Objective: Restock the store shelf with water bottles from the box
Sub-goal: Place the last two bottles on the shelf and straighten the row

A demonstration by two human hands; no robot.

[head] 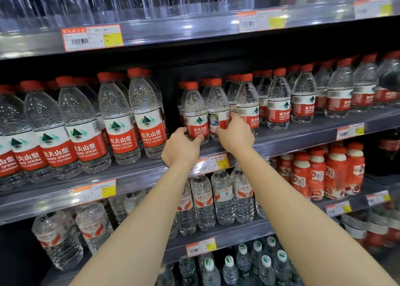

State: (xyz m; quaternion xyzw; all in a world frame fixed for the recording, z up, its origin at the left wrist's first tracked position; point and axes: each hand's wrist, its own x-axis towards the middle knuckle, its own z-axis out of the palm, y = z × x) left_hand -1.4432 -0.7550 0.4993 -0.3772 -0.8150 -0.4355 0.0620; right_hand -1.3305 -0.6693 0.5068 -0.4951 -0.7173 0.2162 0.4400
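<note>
Your left hand [180, 150] grips the small red-label bottle [195, 112] low down, thumb across its front, fingers [179, 132] wrapped round the left side. Your right hand [236, 135] holds the next bottle [217, 106] beside it, fingers curled behind its label. Both bottles stand upright near the front edge of the middle shelf [303, 135], touching each other, w/ a dark gap to their left and then the bigger bottles [116, 116]. More small bottles [279, 99] stand to the right along the same shelf.

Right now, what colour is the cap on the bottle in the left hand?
Red; the cap tops the bottle held by the left hand, head view.
</note>
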